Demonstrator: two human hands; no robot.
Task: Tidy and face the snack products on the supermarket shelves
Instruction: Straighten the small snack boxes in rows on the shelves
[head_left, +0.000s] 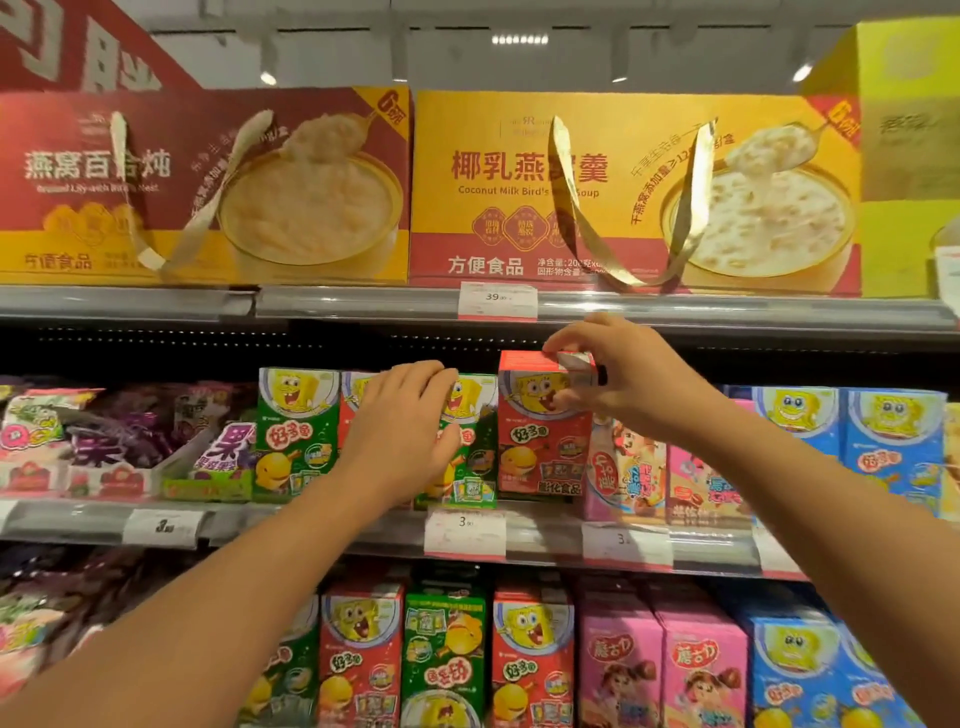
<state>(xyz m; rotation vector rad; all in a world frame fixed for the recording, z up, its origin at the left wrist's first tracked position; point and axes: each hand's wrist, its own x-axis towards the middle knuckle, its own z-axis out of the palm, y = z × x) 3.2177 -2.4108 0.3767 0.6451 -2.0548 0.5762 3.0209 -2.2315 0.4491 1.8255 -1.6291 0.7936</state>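
Small cartoon snack boxes stand in a row on the middle shelf. My right hand grips the top right corner of a red box, which sits a little higher than its neighbours. My left hand lies over the front of a green box, fingers curled on its top edge, hiding part of a red box behind it. Another green box stands to the left.
Pink boxes and blue boxes fill the shelf to the right, purple candy bags to the left. Large bird's nest soup cartons sit on the top shelf. More snack boxes line the shelf below. Price tags hang along the rails.
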